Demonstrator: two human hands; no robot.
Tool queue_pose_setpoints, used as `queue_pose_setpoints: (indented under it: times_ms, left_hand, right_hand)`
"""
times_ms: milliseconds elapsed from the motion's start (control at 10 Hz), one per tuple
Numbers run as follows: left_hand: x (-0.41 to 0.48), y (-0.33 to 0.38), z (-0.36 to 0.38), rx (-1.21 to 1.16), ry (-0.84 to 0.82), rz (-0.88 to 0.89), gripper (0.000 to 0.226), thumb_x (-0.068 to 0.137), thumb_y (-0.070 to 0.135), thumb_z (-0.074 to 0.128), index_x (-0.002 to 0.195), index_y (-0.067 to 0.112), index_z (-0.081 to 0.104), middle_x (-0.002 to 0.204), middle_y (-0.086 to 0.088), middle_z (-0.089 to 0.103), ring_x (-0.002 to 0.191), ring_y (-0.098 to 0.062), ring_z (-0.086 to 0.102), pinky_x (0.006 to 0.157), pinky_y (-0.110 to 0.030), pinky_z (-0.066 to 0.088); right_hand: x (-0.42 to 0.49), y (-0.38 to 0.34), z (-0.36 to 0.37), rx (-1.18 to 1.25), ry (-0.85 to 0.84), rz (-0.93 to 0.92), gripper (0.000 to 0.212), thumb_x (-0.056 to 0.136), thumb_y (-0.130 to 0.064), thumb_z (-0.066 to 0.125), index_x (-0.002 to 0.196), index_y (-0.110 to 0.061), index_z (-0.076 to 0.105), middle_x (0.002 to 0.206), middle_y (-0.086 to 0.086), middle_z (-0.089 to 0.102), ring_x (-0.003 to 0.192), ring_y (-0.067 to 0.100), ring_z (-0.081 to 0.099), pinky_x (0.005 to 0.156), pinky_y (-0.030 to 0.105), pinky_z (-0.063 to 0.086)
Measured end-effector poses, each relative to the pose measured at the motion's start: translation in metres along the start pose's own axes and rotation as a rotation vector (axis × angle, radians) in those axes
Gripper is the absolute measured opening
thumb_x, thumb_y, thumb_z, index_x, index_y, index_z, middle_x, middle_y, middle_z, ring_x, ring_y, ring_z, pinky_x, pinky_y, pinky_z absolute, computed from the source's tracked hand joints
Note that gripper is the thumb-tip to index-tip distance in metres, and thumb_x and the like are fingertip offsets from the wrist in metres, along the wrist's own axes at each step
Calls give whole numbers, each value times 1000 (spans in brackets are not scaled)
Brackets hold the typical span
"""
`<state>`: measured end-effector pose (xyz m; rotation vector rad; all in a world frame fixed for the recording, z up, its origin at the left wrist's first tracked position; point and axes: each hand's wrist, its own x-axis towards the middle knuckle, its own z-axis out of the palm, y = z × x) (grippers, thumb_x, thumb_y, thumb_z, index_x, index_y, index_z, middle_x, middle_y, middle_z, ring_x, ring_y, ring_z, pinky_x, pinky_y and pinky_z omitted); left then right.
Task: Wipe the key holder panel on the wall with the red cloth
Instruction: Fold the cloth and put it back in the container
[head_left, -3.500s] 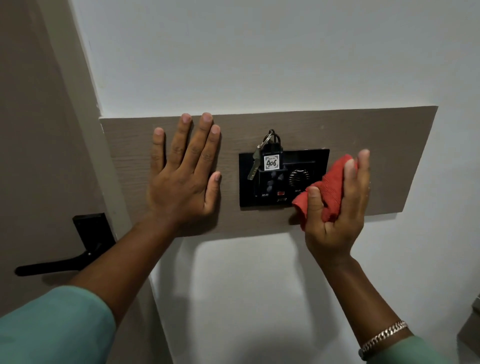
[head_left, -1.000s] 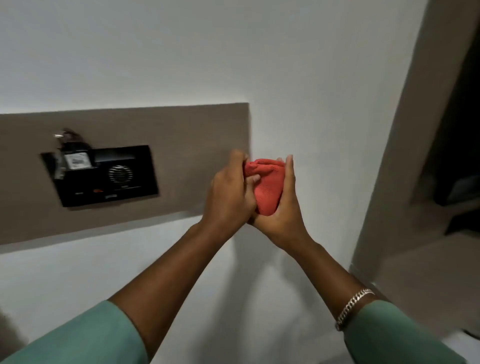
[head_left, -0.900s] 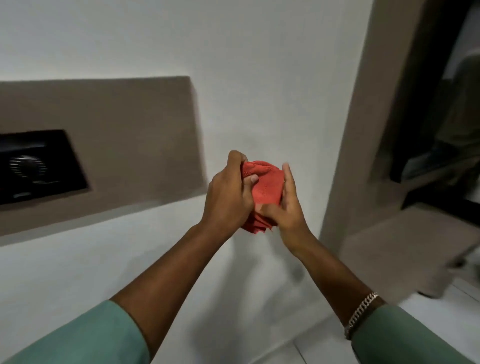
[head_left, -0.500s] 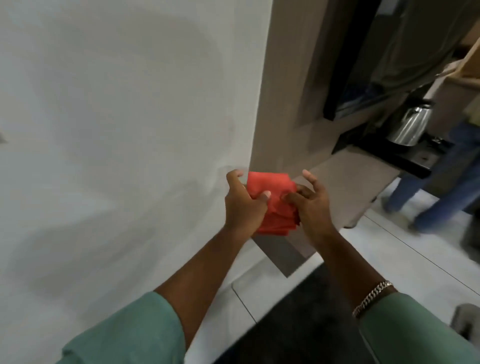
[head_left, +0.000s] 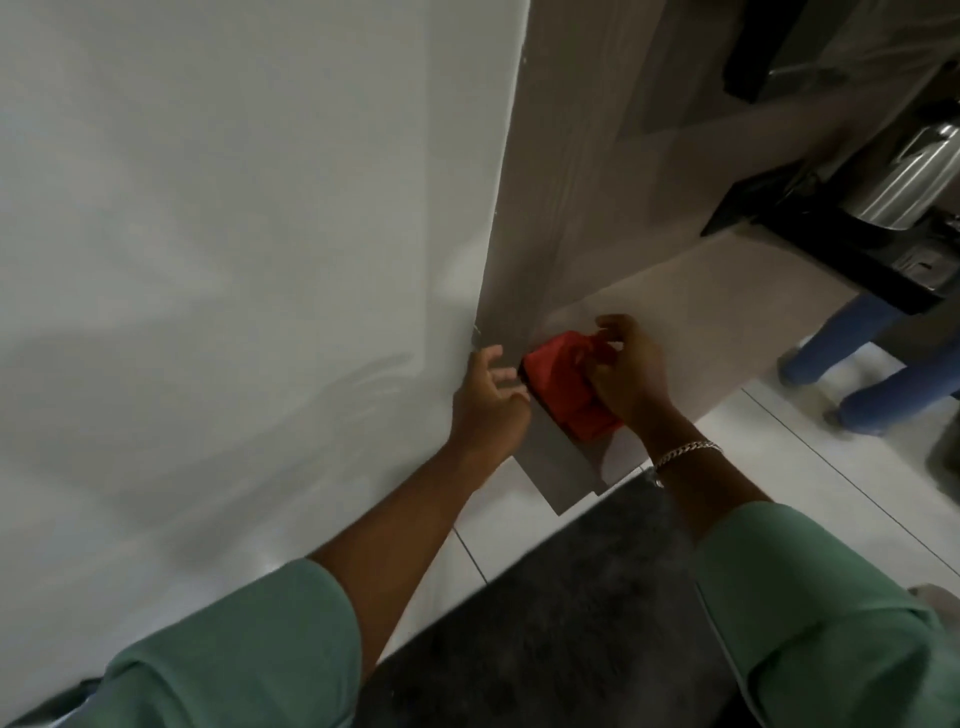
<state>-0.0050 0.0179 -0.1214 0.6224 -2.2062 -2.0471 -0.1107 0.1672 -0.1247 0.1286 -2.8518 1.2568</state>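
The red cloth (head_left: 563, 384) lies bunched at the near corner of a low beige shelf (head_left: 691, 317), beside the white wall. My right hand (head_left: 626, 371) rests on top of the cloth with its fingers curled over it. My left hand (head_left: 488, 402) hovers just left of the cloth with fingers apart, holding nothing. The key holder panel is out of view.
A white wall (head_left: 234, 260) fills the left. A steel kettle (head_left: 904, 182) stands on a black tray (head_left: 857, 249) at the right. Another person's legs in blue jeans (head_left: 878, 358) stand on the white tiled floor. A dark mat (head_left: 545, 623) lies below my arms.
The view swung right, away from the panel, and down. Both hands carried the cloth to the shelf corner. My left hand has let go of it; my right hand stays on it.
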Motion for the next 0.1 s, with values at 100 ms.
queue_pose_setpoints:
  times_ms: [100]
  left_hand:
    - [-5, 20, -27, 146, 123, 126, 49, 91, 3, 55, 139, 13, 47, 129, -9, 62, 105, -14, 60, 89, -23, 48]
  right_hand:
    - [-21, -17, -1, -154, 119, -59, 51, 87, -16, 67, 135, -16, 50, 140, 11, 54, 125, 29, 52, 104, 37, 40]
